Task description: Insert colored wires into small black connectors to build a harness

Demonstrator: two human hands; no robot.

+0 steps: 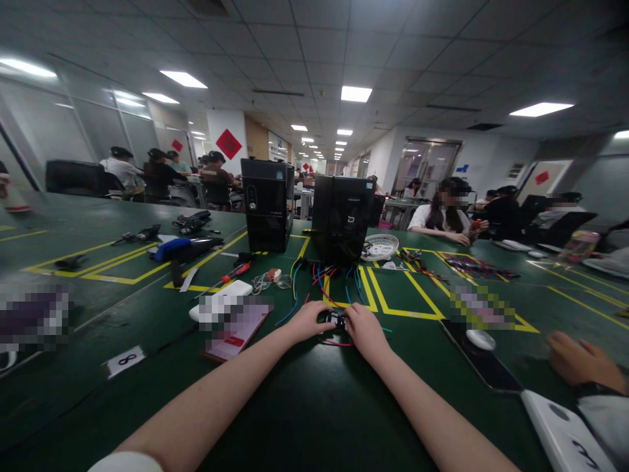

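Head view shows both hands meeting over a small black connector block [337,320] on the green table [304,406]. The left hand [309,321] and right hand [362,330] have their fingers curled in and pinching the block from either side; the fingertips themselves are too small to tell apart. Red, blue and black wires [328,282] run from the block back toward the right black computer case [341,219], which stands just behind it.

Judging from this, the work goes best with the block held steady low on the table and the loose wires kept out from under the fingers, since they crowd the block closely.

Left of the block lie a pink notebook [240,331] and a white box [221,298], with a red-handled screwdriver [234,272] beyond them. A second computer case [268,204] stands left of the first. Right of the block, a dark phone [479,360] lies flat, and another person's hand [582,360] rests near it.
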